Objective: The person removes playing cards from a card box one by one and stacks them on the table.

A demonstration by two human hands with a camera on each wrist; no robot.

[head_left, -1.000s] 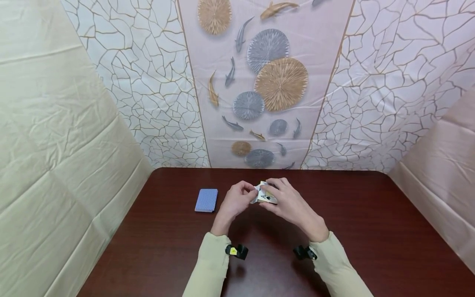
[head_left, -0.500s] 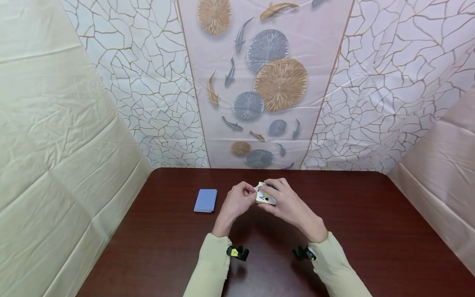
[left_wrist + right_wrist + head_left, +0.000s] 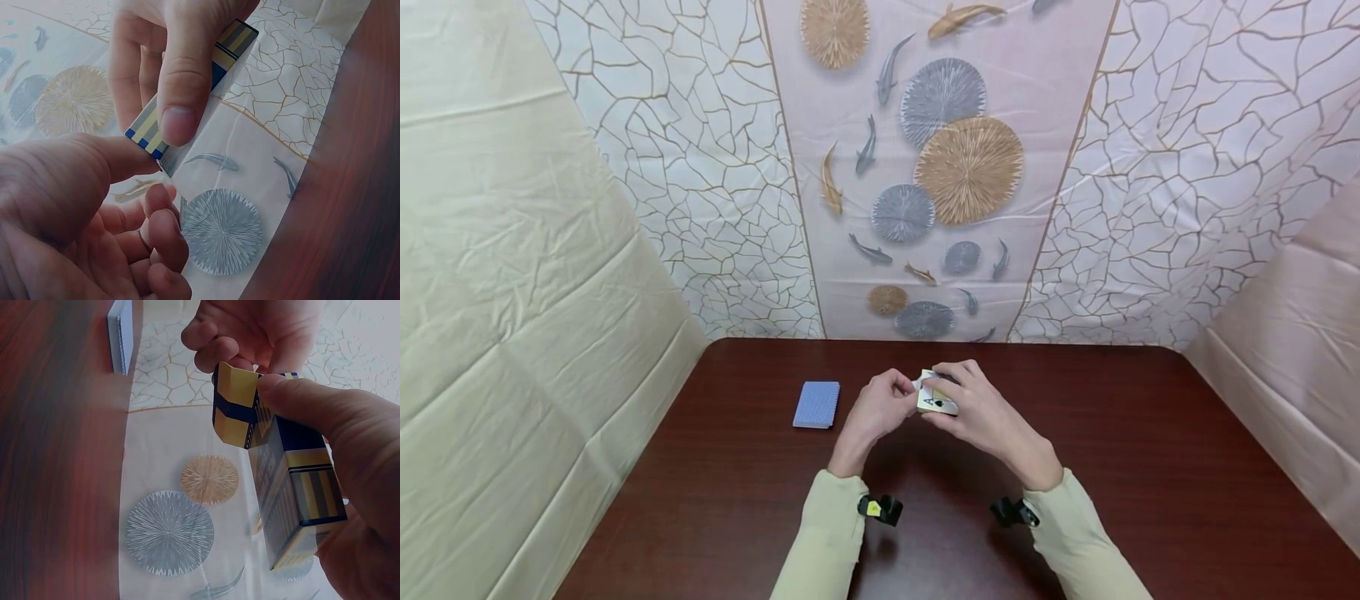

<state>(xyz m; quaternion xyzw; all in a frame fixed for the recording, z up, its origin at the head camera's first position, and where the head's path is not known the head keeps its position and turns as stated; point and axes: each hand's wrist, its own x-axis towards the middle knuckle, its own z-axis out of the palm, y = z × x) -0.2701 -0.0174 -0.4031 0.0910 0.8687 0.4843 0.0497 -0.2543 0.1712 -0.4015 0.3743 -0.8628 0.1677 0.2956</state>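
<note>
In the head view, my right hand (image 3: 983,410) grips a playing card box (image 3: 938,406) above the table, its ace of spades face up. The thumb lies along the box's blue-and-gold striped side (image 3: 145,130) in the left wrist view. My left hand (image 3: 877,407) is at the box's left end, thumb and curled fingers at the end flap. The right wrist view shows that flap (image 3: 236,407) folded outward, gold with a dark blue band, the left fingers right behind it. The box's inside is hidden. To the left lies a blue-backed deck of cards (image 3: 816,405).
The dark red-brown table (image 3: 715,517) spreads under both arms. A patterned cloth backdrop (image 3: 925,275) with fish and round leaf prints hangs behind its far edge. Pale cloth (image 3: 535,375) stands at the left side, and more at the right. Each wrist wears a black camera strap.
A second ago a pale flap showed between my left fingers; now less of it shows. The card box has turned slightly and shifted a little left. The deck stays put.
</note>
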